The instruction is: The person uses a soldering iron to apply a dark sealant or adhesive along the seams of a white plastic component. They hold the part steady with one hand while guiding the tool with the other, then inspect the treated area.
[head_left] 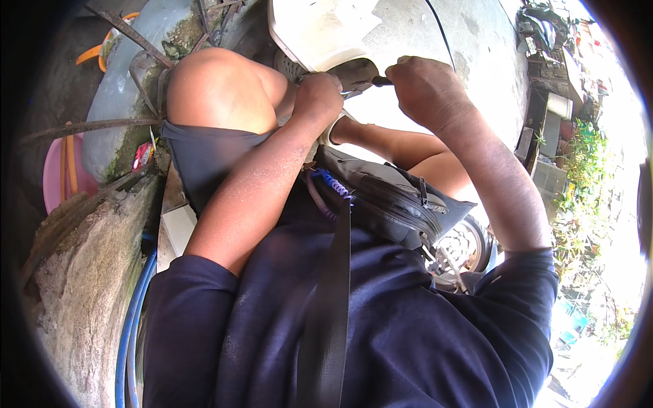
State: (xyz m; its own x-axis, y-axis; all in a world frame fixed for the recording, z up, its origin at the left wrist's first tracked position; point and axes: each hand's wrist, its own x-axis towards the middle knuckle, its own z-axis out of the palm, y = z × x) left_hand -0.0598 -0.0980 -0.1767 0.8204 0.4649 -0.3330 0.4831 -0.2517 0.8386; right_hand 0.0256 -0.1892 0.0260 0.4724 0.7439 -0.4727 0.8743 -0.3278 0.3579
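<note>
A white, curved plastic panel (320, 30) lies in front of my knees, its near edge close to my hands. My left hand (320, 95) is closed at that near edge; its fingertips are hidden, and what they hold cannot be made out. Wrapped in a fist, my right hand (427, 88) grips a thin tool with a dark handle (382, 81), pointing left toward my left hand. Between the hands is a dark, curved piece (354, 73), partly covered. A grey shoe with holes (289, 68) shows beside my left hand.
A black bag (381, 194) rests on my lap. At left are a rough stone block (95, 279), blue hoses (132, 326), rusty metal bars (88, 129) and a pink basin (58, 173). A black cable (442, 30) runs over the pale floor; a wheel (462, 248) stands at right.
</note>
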